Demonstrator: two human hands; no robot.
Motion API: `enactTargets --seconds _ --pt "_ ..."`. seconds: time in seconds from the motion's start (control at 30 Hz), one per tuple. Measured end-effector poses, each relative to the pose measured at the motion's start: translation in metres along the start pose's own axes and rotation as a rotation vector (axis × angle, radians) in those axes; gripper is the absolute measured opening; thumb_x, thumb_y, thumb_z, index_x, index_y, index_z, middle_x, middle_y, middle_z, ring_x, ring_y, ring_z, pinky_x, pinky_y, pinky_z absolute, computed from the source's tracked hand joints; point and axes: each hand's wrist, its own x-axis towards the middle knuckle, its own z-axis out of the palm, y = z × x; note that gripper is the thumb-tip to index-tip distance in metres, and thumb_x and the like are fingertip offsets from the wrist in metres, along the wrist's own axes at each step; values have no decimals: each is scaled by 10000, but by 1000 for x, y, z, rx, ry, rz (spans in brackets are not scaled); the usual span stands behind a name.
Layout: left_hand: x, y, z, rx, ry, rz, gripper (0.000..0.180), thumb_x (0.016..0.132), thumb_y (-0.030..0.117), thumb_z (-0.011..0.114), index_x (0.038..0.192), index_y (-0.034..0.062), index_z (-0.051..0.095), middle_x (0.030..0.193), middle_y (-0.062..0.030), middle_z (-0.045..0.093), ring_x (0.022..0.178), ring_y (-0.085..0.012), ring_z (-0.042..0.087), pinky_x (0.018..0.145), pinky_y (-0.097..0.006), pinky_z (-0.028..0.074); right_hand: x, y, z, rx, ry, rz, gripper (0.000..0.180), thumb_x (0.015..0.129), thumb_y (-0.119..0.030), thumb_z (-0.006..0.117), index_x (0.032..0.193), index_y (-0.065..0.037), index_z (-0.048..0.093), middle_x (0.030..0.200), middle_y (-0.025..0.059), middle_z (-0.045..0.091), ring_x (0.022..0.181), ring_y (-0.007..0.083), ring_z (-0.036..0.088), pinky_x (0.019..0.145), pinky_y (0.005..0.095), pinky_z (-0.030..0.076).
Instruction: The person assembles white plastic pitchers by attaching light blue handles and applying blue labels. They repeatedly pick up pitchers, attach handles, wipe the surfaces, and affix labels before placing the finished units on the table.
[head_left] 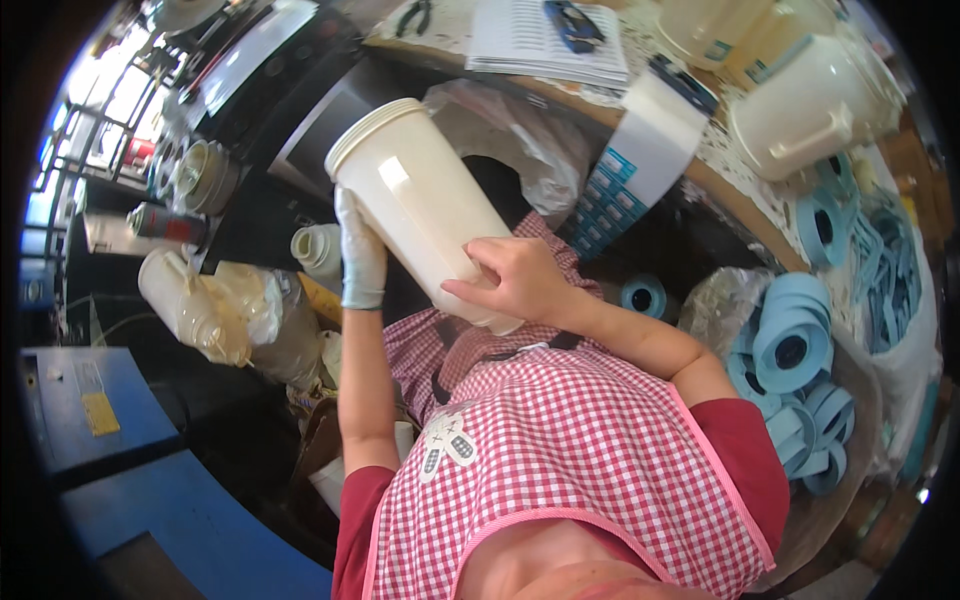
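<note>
A tall cream plastic container [420, 200] is tilted in front of my chest, its threaded rim at the upper left and its base toward my apron. My left hand [362, 250], in a white glove, grips its left side near the rim; part of the fingers is hidden behind it. On the lower right side of the container rests my bare right hand [515, 278]. Its thumb and bent index finger press on the wall, and the other fingers are curled. Whether anything small sits under those fingertips is hidden.
On the bench [725, 150] are similar jugs [800, 110], papers [500, 40], a blue tool [575, 25] and pliers [413, 16]. Light-blue plastic rings [790, 345] pile up at right. A bag-wrapped jug [185, 300] and a blue machine [200, 520] stand at left.
</note>
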Motion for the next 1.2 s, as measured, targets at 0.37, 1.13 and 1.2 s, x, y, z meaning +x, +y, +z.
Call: enactTargets --seconds 0.37,1.13,1.2 --pt "-85 68 40 407 174 216 575 1146 311 391 1618 -4 300 1630 -166 396 1465 -263 431 1219 -398 374 83 -44 8 811 185 367 472 882 -457 851 797 -21 692 683 -25 603 585 73 564 533 236 449" --pt "-39 137 26 958 -40 505 471 950 -44 702 1414 -34 624 1414 -143 656 1189 -203 669 1048 -320 547 -211 60 -539 -937 700 1053 339 948 -345 678 971 -15 753 767 140 746 646 278 740 664 417 599" --pt "-41 127 35 871 -12 367 442 972 -10 691 1407 -51 623 1416 -136 659 1206 -206 664 1066 -325 533 -288 118 -597 -1030 586 1275 256 899 -235 659 880 -2 764 783 213 737 743 397 740 761 489 587"
